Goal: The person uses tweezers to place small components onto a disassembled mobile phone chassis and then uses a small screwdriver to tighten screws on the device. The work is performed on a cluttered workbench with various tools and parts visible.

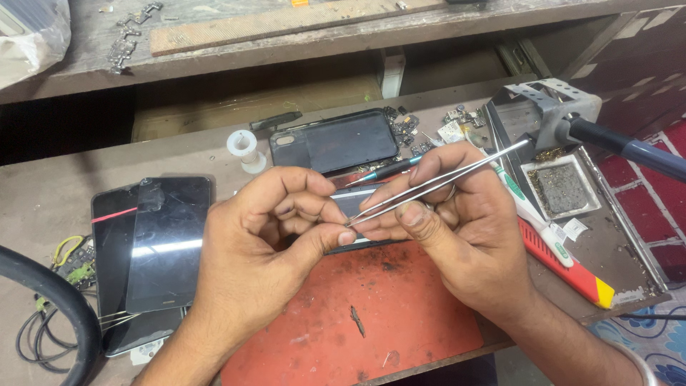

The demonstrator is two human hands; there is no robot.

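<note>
- While both hands are meeting over the red mat [400, 314], the work is sitting at the centre of the worktop [43, 193]
- Right hand [457, 236]: fingers pressed together, pinching a pair of long steel tweezers [436, 184]; the shaft is running up and to the right, the tips are pointing at the left thumb
- Left hand [279, 229]: curled, thumb and forefinger pinched together right at the tweezer tips; whether anything is lying between them is too small to tell
- Small phone [351, 204]: lying just behind and under the fingers, mostly hidden, on the far edge of the mat
- Handling judgement: tips are best kept low and steady, with the wrists resting on the mat, so that a tiny part is not springing away
- Dark phone back cover [336, 141]: lying beyond the hands, loose small parts beside it
- Two dark phones [161, 243]: stacked, overlapping, to the left
- White solder spool [245, 149]: standing near the cover
- Soldering iron stand [550, 107]: at the right, blue-handled iron resting in it, cleaning tray [561, 187] just in front
- Red and yellow tool [572, 268]: lying beside the right wrist
- Black cable [50, 300]: curving at the lower left
</note>
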